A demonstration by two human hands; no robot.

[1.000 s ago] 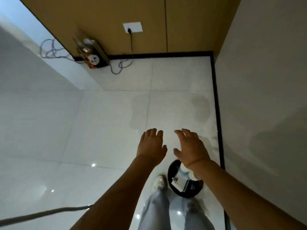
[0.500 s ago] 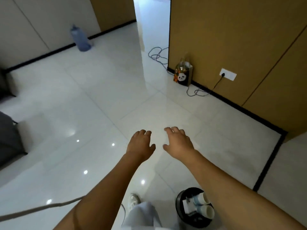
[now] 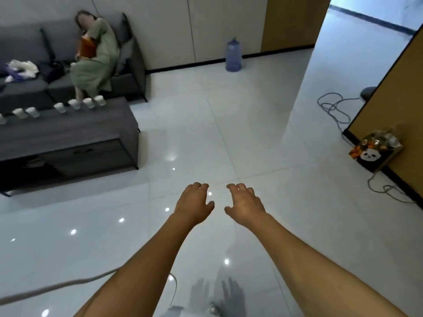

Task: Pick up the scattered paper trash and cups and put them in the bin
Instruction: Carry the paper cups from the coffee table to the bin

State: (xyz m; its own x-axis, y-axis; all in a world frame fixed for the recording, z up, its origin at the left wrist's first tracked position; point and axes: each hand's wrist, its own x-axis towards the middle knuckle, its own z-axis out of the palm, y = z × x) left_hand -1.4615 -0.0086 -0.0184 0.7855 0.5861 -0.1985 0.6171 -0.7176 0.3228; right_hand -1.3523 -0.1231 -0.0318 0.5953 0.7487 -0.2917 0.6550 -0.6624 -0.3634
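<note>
We stand on the pale tiled floor (image 3: 251, 124) with the room spread before us. At far left a grey sofa (image 3: 25, 88) seats a person (image 3: 93, 56); just in front runs the dark low table (image 3: 68, 136). Along its far edge stands a row of white paper cups (image 3: 75, 104), upright and apart, likely the ones left for us to collect. No bin shows here. Our left hand (image 3: 194, 203) and right hand (image 3: 245, 205) hang side by side above the floor, fingers loosely curled and holding nothing, probably free to grasp those cups next.
</note>
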